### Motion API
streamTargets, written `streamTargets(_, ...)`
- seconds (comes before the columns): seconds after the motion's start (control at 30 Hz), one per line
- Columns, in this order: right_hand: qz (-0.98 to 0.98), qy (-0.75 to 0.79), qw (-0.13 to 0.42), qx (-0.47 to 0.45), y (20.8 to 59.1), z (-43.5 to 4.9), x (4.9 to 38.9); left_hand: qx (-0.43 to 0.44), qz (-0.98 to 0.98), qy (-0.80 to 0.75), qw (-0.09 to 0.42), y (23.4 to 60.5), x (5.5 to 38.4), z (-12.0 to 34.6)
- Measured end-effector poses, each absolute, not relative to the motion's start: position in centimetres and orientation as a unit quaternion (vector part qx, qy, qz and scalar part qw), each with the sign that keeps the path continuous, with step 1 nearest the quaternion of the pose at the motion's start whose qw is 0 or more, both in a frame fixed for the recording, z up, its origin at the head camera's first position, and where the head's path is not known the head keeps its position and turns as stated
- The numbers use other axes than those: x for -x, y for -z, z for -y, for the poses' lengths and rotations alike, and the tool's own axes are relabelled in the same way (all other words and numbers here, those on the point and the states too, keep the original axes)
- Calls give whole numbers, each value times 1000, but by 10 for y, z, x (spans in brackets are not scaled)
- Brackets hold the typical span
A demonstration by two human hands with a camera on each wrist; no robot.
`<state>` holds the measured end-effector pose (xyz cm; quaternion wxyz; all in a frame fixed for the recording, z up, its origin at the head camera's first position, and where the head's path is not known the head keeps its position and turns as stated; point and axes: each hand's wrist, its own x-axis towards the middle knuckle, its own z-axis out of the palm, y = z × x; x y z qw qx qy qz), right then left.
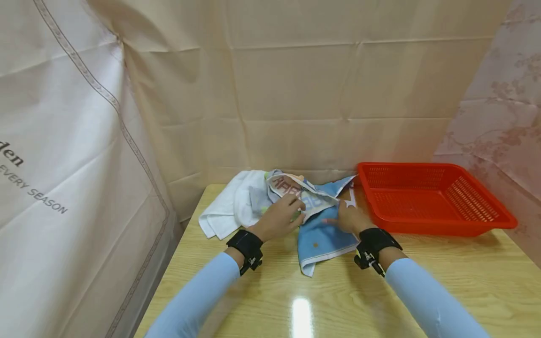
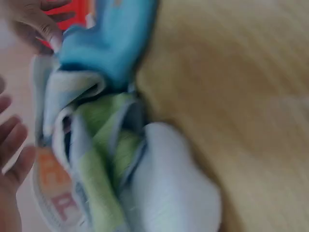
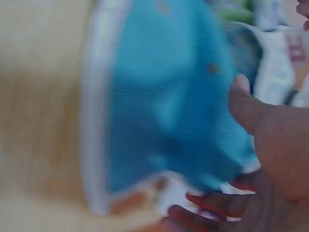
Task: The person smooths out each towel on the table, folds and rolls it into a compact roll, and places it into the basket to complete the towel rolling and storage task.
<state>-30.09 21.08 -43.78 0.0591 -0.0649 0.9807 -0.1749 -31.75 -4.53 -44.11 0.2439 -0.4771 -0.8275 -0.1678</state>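
A blue towel (image 1: 323, 239) with a pale border lies crumpled on the table, one flap spread toward the near side. My right hand (image 1: 351, 218) is at its right edge; the thumb (image 3: 246, 101) lies straight along the blue fabric and the other fingers are spread apart past the border. Left of it, a lettered towel (image 1: 284, 184) with grey and green parts is bunched up. Over this one hovers my left hand (image 1: 281, 215), fingers loosely bent and, in the left wrist view, apart from the fabric. A white towel (image 1: 226, 206) lies furthest left.
A red plastic basket (image 1: 439, 225) with slotted walls stands to the right of the towels. The wooden table (image 1: 262, 305) meets a beige cloth backdrop (image 1: 296, 94) behind them. White fabric (image 1: 84, 164) hangs along the left side.
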Motion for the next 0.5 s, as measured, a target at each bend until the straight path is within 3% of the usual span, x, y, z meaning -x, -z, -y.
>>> streamTargets(0.1,-979,190,55,46,456,-214,296,503,835,131,178,453,310,39)
streamTargets(0.27,-970,237,9,51,463,-219,293,469,874,81,98,465,308,34)
streamTargets(0.5,-892,445,-26,76,385,-222,278,412,901,114,78,466,314,29)
